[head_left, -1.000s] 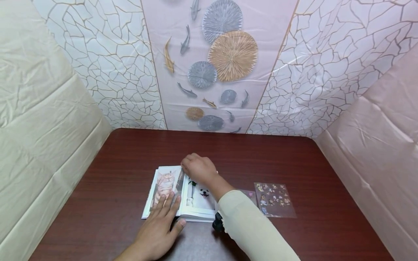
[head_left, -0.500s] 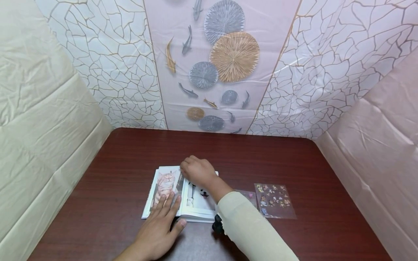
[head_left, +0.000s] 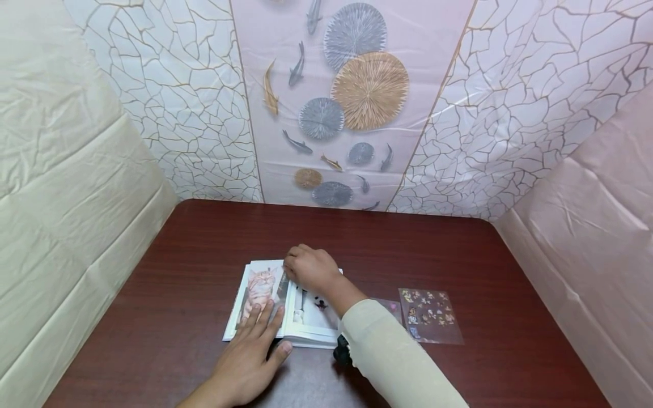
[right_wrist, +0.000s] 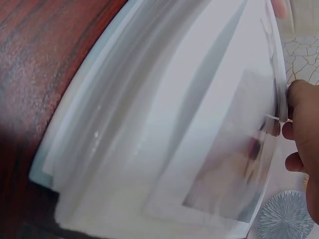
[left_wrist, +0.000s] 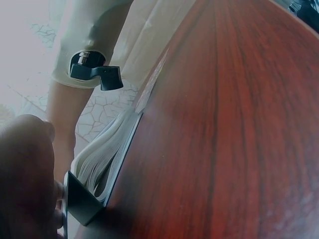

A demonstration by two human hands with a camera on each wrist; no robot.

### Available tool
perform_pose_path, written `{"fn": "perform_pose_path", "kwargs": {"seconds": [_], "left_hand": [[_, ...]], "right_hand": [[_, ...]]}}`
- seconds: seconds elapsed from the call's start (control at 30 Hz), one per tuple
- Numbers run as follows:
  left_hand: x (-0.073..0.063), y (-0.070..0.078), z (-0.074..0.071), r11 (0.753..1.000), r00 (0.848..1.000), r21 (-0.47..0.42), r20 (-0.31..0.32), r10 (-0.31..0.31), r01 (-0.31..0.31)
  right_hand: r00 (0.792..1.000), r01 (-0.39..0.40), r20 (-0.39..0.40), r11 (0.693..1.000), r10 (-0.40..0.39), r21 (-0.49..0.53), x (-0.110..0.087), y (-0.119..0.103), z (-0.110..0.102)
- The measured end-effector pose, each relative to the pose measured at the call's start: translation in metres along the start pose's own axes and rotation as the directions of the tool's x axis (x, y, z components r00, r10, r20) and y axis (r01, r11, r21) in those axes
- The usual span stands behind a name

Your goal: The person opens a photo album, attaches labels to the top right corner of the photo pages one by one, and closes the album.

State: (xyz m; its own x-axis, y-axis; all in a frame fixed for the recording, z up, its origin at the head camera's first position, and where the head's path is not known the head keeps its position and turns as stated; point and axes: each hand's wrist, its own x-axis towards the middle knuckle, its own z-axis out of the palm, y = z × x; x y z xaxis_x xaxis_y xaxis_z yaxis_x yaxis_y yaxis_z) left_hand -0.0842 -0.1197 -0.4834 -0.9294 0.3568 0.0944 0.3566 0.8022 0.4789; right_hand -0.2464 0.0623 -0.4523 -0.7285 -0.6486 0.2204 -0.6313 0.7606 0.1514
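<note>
An open photo album (head_left: 311,330) lies on the dark red table. Its left page shows an orange cat photo (head_left: 261,286); a white dog photo (head_left: 312,313) is on the right page, partly covered by my right hand (head_left: 312,269). With spread, straight fingers, my left hand (head_left: 250,357) rests on the lower part of the left page. At the top, near the fold, the right hand's curled fingers pinch the edge of an album page (right_wrist: 164,149). In the left wrist view, the stacked pages (left_wrist: 107,144) fan out above a dark cover corner (left_wrist: 82,201).
A clear sheet of small colourful stickers (head_left: 428,314) lies right of the album. Another clear sheet (head_left: 390,306) is partly hidden by the right sleeve (head_left: 393,351). A black clip-on device (head_left: 342,350) sits at the right wrist. Fabric walls surround the table.
Both hands keep nearly the same places on the album. My right hand has shifted slightly over the dog photo, covering more of it. The head view has moved a little.
</note>
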Motion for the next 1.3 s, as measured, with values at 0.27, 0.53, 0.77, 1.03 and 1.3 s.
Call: {"fn": "perform_pose_path", "kwargs": {"seconds": [0.27, 0.53, 0.77, 1.03, 1.3], "left_hand": [[0.000, -0.001, 0.000, 1.000, 1.000, 0.002, 0.006, -0.007, 0.007], [0.000, -0.002, -0.003, 1.000, 0.999, -0.016, 0.025, -0.020, 0.020], [-0.001, -0.003, -0.001, 1.000, 1.000, 0.001, 0.015, -0.023, 0.023], [0.000, -0.001, 0.001, 1.000, 1.000, -0.005, 0.012, -0.025, 0.025], [0.000, 0.000, -0.002, 0.999, 1.000, -0.024, 0.009, -0.026, 0.026]], "right_hand": [[1.000, 0.019, 0.016, 0.999, -0.020, 0.026, 0.000, 0.001, -0.002], [0.997, 0.042, 0.056, 0.996, -0.047, 0.082, -0.002, 0.002, -0.005], [0.989, 0.054, 0.129, 0.991, -0.070, 0.119, -0.006, 0.002, -0.008], [0.993, 0.006, 0.115, 0.974, -0.033, 0.228, -0.018, 0.006, -0.009], [0.998, 0.009, 0.063, 0.963, -0.026, 0.269, -0.039, 0.019, -0.013]]}}
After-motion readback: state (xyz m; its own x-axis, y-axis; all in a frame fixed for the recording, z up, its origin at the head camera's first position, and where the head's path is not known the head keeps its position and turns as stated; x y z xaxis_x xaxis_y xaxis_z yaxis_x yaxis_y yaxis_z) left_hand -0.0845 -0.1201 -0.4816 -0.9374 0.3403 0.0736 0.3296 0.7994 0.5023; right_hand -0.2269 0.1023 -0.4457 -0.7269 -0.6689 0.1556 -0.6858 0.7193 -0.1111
